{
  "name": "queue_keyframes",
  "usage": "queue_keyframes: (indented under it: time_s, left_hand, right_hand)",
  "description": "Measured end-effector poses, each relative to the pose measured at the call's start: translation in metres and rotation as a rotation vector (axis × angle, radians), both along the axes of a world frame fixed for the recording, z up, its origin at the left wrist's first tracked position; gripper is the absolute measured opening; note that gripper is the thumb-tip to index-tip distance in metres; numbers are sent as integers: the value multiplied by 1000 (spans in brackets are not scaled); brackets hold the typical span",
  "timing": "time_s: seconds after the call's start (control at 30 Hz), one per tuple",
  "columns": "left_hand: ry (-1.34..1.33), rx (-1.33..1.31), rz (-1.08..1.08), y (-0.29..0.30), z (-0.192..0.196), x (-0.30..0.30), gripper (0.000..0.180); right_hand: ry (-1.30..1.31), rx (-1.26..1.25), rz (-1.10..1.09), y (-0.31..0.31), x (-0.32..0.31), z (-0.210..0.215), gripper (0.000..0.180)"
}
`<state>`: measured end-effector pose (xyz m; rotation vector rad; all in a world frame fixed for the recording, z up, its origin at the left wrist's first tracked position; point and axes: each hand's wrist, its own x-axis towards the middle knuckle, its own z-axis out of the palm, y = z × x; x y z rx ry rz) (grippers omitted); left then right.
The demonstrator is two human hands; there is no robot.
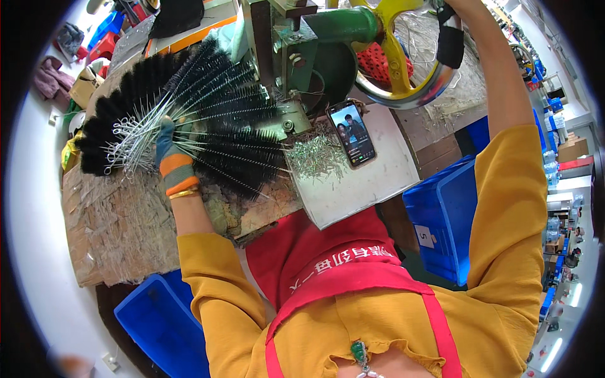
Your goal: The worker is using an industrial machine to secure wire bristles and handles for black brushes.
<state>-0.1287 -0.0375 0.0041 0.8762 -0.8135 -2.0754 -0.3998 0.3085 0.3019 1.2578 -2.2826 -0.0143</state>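
My left hand [169,148], in a grey-blue glove with orange bands, is closed around a bunch of twisted-wire brushes [220,116]. Their black bristles fan out to both sides, and looped wire ends bundle to the left of the hand. Several brush tips on the right reach the base of a green hand press [340,25]. My right forearm [498,69] stretches up to the top edge, beside the press's yellow-spoked handwheel [397,63] and the black wrapped grip [450,44] on its rim. That hand is cut off at the top, its fingers hidden.
A pile of short metal wire pieces [315,157] lies on a white board [384,183], next to a phone [351,133] with a lit screen. Blue bins stand below the bench, one at right [447,214], one at left [157,315]. The worn bench top [120,233] looks frayed.
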Motion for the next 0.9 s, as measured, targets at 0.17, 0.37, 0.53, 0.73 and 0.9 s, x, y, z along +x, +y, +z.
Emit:
queue_keyframes:
  time_s: [0.17,0.37,0.53,0.73,0.9]
  left_hand:
    - [5,-1,36,7,7,-2,33]
    - [-23,-115,113,16,16,-5,28]
    - [-109,-203,120,15,15,2,32]
    - [106,30,100,-11,-5,13,28]
    - [48,74,159,-13,-3,9,23]
  right_hand:
    - [-334,-400,-263,13,13,-6,36]
    - [-318,-1182,-205,31,112,-132,47]
    - [-235,-1158,-45,50,93,-177,45]
    - [-163,-827,-158,61,60,-113,38]
    - [283,-537,-140,37,34,-58,40]
